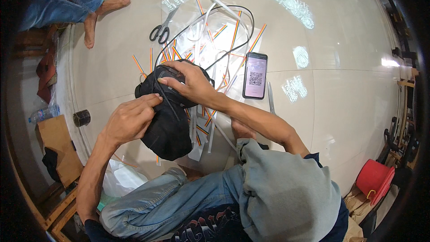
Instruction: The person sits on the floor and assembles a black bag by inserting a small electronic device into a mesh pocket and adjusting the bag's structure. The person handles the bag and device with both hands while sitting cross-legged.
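A soft black cloth item [166,134], rounded like a small bag, is held up between my hands above the floor. My right hand [191,82] lies over its upper part, fingers and thumb gripping the cloth. At its left side, the fingers of my left hand [134,115] are pinched together on the edge; their tips touch it near a thin dark cord [168,101] that hangs across the front. What exactly lies inside the pinch is hidden. A long black cable [251,20] loops out on the floor beyond the item.
Striped and white strips [233,31] are scattered under and beyond my hands. Black-handled scissors [160,32] lie at the far left. Right of the strips are a phone [255,76] with a lit screen and a metal blade [271,97]. Another person's bare feet [114,3] show upper left.
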Demonstrator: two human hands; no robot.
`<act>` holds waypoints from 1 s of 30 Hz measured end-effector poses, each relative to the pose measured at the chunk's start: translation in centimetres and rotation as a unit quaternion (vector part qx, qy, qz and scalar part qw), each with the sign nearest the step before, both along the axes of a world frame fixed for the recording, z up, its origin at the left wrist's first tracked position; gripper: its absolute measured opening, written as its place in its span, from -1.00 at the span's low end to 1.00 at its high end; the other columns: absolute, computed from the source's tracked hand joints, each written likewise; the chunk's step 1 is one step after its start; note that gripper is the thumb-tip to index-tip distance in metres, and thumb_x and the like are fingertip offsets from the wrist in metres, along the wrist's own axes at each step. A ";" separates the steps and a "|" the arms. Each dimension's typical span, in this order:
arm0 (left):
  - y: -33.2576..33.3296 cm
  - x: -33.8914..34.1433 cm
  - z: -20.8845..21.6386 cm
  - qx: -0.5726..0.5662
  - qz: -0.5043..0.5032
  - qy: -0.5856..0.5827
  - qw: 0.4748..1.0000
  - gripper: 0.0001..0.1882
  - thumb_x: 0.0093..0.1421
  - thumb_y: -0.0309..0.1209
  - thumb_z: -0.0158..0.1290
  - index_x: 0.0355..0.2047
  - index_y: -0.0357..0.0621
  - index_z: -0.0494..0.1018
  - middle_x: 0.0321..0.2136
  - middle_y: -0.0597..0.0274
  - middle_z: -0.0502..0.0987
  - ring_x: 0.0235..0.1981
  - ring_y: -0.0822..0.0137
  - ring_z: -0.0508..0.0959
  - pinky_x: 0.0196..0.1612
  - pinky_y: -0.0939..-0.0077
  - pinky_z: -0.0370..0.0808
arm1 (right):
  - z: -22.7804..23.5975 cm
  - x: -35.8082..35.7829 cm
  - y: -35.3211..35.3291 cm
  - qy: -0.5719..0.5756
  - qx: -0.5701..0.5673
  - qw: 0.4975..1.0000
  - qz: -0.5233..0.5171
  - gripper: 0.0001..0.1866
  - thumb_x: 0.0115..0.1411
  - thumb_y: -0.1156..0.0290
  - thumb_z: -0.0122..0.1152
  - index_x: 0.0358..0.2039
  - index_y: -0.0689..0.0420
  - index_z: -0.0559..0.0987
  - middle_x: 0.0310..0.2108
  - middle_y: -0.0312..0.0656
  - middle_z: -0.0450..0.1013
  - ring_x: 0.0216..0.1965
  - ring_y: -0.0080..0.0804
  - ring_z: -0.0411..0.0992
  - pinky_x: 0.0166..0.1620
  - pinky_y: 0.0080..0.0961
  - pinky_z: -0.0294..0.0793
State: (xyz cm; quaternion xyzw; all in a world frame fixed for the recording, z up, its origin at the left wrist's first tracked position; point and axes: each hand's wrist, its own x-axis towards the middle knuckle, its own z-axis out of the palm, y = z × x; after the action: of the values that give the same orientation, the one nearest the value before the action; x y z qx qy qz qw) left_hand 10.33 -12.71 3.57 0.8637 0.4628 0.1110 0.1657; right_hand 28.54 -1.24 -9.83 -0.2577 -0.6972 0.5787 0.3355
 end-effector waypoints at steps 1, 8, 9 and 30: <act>0.0 0.0 0.0 0.000 0.001 0.001 1.000 -0.76 0.04 -0.65 0.21 -0.39 -0.26 0.32 -0.04 -0.03 0.63 0.05 -0.01 0.64 0.03 0.21 0.64 | -0.1 0.0 0.0 0.002 -0.004 1.000 0.000 -0.46 0.24 0.12 0.38 0.07 0.26 0.55 -0.05 0.09 0.56 0.00 0.00 0.53 0.04 -0.20 0.50; -0.1 -0.2 0.0 -0.007 0.007 0.000 1.000 -0.77 0.05 -0.63 0.21 -0.42 -0.27 0.33 -0.05 -0.04 0.63 0.05 -0.01 0.63 0.05 0.20 0.64 | 0.5 0.0 -0.3 -0.002 -0.008 1.000 -0.001 -0.49 0.24 0.17 0.39 0.06 0.27 0.56 -0.10 0.08 0.57 -0.06 -0.02 0.54 0.01 -0.23 0.51; -0.1 -0.2 -0.1 -0.006 0.008 -0.001 1.000 -0.77 0.05 -0.63 0.21 -0.42 -0.27 0.33 -0.05 -0.05 0.63 0.05 -0.02 0.63 0.05 0.20 0.64 | 0.6 0.0 -0.3 -0.001 -0.016 1.000 0.001 -0.48 0.24 0.14 0.39 0.05 0.27 0.56 -0.08 0.08 0.57 -0.05 0.03 0.53 0.02 -0.19 0.50; -0.1 -0.2 -0.3 -0.007 0.001 0.014 1.000 -0.76 0.04 -0.62 0.21 -0.41 -0.26 0.33 -0.04 -0.05 0.63 0.08 -0.01 0.62 0.09 0.20 0.64 | 0.6 0.3 -0.2 -0.004 0.021 1.000 -0.009 -0.50 0.27 0.21 0.38 0.10 0.25 0.54 -0.10 0.05 0.55 -0.13 -0.15 0.55 -0.01 -0.33 0.52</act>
State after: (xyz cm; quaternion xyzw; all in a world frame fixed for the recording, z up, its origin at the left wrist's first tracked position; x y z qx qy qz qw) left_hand 10.08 -12.84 3.25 0.8634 0.4671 0.0956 0.1649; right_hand 28.80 -1.42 -9.27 -0.2594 -0.7081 0.5600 0.3431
